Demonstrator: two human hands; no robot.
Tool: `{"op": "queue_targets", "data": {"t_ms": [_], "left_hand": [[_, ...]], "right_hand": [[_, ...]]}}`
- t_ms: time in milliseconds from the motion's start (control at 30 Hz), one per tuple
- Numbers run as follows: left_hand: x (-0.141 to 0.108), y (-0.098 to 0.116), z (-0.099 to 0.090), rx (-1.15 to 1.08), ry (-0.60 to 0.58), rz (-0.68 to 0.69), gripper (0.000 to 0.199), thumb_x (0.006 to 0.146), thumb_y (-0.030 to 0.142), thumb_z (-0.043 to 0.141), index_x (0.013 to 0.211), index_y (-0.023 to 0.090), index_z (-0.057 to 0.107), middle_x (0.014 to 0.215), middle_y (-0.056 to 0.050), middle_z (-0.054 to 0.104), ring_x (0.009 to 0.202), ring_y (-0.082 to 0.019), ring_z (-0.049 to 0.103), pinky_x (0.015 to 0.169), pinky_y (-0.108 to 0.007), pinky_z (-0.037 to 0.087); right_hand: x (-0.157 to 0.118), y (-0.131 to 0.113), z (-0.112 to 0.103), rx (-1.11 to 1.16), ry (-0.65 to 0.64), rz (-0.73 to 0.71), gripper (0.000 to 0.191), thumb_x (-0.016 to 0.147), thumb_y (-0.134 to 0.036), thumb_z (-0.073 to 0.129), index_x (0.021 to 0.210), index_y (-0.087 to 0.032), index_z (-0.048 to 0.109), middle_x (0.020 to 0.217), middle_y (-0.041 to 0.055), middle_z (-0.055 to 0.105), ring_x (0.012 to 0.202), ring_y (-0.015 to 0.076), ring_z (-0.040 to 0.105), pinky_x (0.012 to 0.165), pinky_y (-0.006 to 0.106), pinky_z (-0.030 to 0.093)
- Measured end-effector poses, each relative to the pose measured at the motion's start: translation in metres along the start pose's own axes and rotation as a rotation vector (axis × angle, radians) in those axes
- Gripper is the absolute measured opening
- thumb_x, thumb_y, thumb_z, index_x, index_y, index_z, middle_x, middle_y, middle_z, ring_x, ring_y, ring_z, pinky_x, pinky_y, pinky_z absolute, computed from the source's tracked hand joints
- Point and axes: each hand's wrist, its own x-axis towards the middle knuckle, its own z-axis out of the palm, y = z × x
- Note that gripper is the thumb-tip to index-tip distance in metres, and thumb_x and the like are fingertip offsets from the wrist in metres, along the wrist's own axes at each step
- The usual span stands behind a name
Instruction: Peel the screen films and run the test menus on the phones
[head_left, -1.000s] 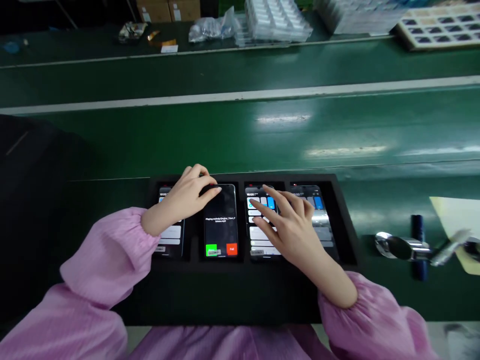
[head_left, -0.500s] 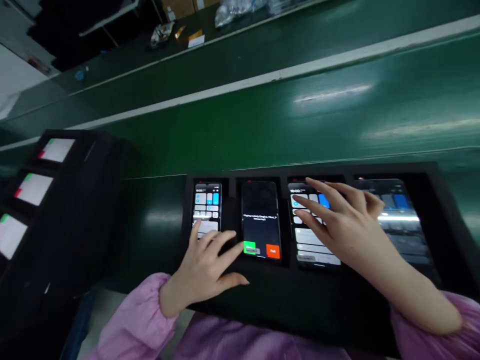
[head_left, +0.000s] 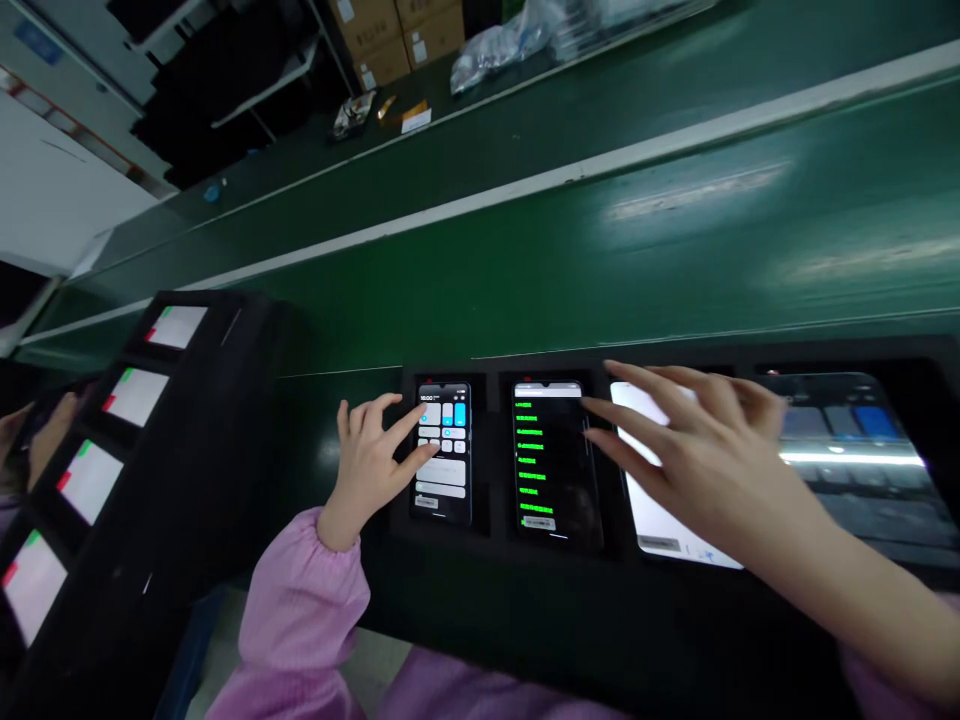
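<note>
Several smartphones lie face up in slots of a black tray point(head_left: 495, 520). My left hand point(head_left: 370, 462) is open over the left edge of the leftmost phone point(head_left: 441, 475), whose screen shows a control panel. Beside it, the second phone point(head_left: 559, 480) displays a green text list on black. My right hand point(head_left: 690, 440) is open, fingers spread, above the third phone point(head_left: 649, 510) and reaching toward the second one's edge. That third phone has a mostly white screen, partly hidden by the hand. Right of my wrist lies a larger device point(head_left: 855, 430) with a dim, reflecting screen.
At the left stands another black tray point(head_left: 180, 420) with several lit white screens point(head_left: 139, 393). Another person's hand point(head_left: 51, 440) shows at the far left edge. A green conveyor surface point(head_left: 450, 300) runs behind, with plastic bags point(head_left: 517, 45) and cardboard boxes point(head_left: 375, 35) beyond.
My left hand has moved up and left to the first phone's edge. The second phone's screen went from pass/fail buttons to a green list; the third turned from control panel to white.
</note>
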Motion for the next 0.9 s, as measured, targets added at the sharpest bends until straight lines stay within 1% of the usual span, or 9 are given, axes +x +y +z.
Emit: {"op": "queue_targets", "data": {"t_ms": [100,200,267,367,400,500,633,767,900], "left_hand": [[0.0,-0.001,0.005,0.013,-0.005,0.017,0.043,0.101,0.056,0.061,0.135,0.033,0.074,0.139,-0.015,0.062,0.126,-0.036,0.054,0.118,-0.081,0.029],[0.0,-0.003,0.009,0.021,0.001,0.02,0.043,0.101,0.055,0.062,0.136,0.033,0.073,0.138,-0.014,0.063,0.127,-0.036,0.054,0.118,-0.081,0.03],[-0.001,-0.003,0.012,0.02,0.009,0.016,0.043,0.101,0.056,0.063,0.136,0.033,0.073,0.138,-0.014,0.063,0.127,-0.035,0.054,0.119,-0.081,0.03],[-0.003,-0.003,0.015,-0.001,0.019,0.012,0.043,0.1,0.056,0.064,0.137,0.035,0.072,0.139,-0.013,0.063,0.128,-0.035,0.054,0.121,-0.079,0.029],[-0.003,-0.003,0.016,-0.012,0.021,0.014,0.044,0.1,0.056,0.063,0.137,0.035,0.072,0.139,-0.013,0.063,0.128,-0.035,0.055,0.121,-0.079,0.029],[-0.004,-0.004,0.017,-0.037,0.024,0.021,0.045,0.101,0.058,0.062,0.137,0.033,0.072,0.139,-0.014,0.063,0.127,-0.035,0.056,0.12,-0.08,0.028],[-0.003,-0.005,0.018,-0.034,0.025,0.029,0.046,0.102,0.059,0.059,0.136,0.031,0.072,0.138,-0.015,0.064,0.127,-0.036,0.058,0.119,-0.082,0.028],[-0.006,-0.004,0.018,-0.035,0.045,0.038,0.043,0.102,0.056,0.059,0.136,0.032,0.072,0.139,-0.014,0.064,0.128,-0.036,0.059,0.12,-0.081,0.028],[-0.008,-0.007,0.022,-0.098,0.136,0.071,0.041,0.102,0.051,0.063,0.135,0.027,0.071,0.133,-0.016,0.067,0.122,-0.037,0.061,0.119,-0.081,0.028]], "right_hand": [[0.025,-0.017,0.012,0.002,-0.04,-0.098,0.035,0.113,-0.039,0.047,0.13,-0.023,0.073,0.151,0.0126,0.06,0.127,0.0355,0.059,0.102,0.056,0.037],[0.035,-0.027,0.027,0.003,-0.07,-0.1,0.035,0.112,-0.038,0.049,0.129,-0.018,0.073,0.153,0.0158,0.059,0.13,0.0368,0.056,0.101,0.056,0.037],[0.034,-0.03,0.029,0.004,-0.081,-0.117,0.037,0.113,-0.04,0.047,0.12,-0.019,0.076,0.152,0.0138,0.06,0.13,0.036,0.057,0.101,0.057,0.037],[0.025,-0.029,0.022,0.055,-0.088,-0.141,0.043,0.115,-0.043,0.042,0.103,-0.025,0.079,0.148,0.0072,0.064,0.129,0.0327,0.058,0.102,0.055,0.037],[0.022,-0.028,0.019,0.066,-0.077,-0.127,0.042,0.115,-0.043,0.043,0.103,-0.026,0.08,0.147,0.0068,0.065,0.128,0.0323,0.059,0.102,0.055,0.037],[0.018,-0.027,0.015,0.051,-0.032,-0.081,0.035,0.113,-0.039,0.048,0.111,-0.025,0.079,0.143,0.0104,0.066,0.126,0.0332,0.06,0.099,0.053,0.038],[0.02,-0.028,0.021,0.054,-0.03,-0.098,0.031,0.113,-0.037,0.05,0.116,-0.024,0.078,0.145,0.0117,0.065,0.125,0.0326,0.06,0.099,0.052,0.039],[0.024,-0.033,0.024,0.047,-0.074,-0.095,0.031,0.112,-0.036,0.051,0.114,-0.024,0.079,0.149,0.0136,0.062,0.127,0.035,0.058,0.101,0.056,0.038],[0.025,-0.036,0.022,-0.033,-0.153,-0.068,0.025,0.11,-0.041,0.056,0.112,-0.029,0.079,0.15,0.0082,0.063,0.129,0.0314,0.057,0.102,0.053,0.039]]}}
